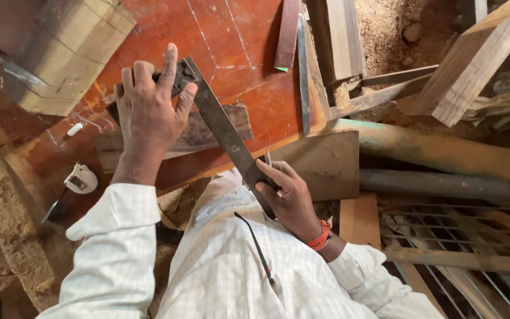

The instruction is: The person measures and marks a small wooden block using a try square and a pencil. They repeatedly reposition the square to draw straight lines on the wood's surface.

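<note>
The long grey steel try square (222,127) lies diagonally on the reddish-brown wooden board (249,47), its dark stock at the upper end and its blade running down toward the person's chest. The left hand (149,115) sits flat over the stock, fingers spread apart and pressing down, index finger stretched past the top edge. The right hand (290,198) is at the blade's lower end, fingers curled together around what looks like a thin pencil (268,158), tip at the blade's edge. That square looks stiff and fairly weighty, smooth metal that could slide on the board, so the thick stock seems the sound place to hold it. Just under the stock lies a rough dark strip of wood (208,133). Left of the square, a small white tape measure (81,179) rests near the board's edge, a little white stub (74,129) above it. Up and left of the square stands a pale jointed timber block (66,53); to the right, loose planks (473,59) and a rusty pipe (444,153). No labels or signs are legible.
</note>
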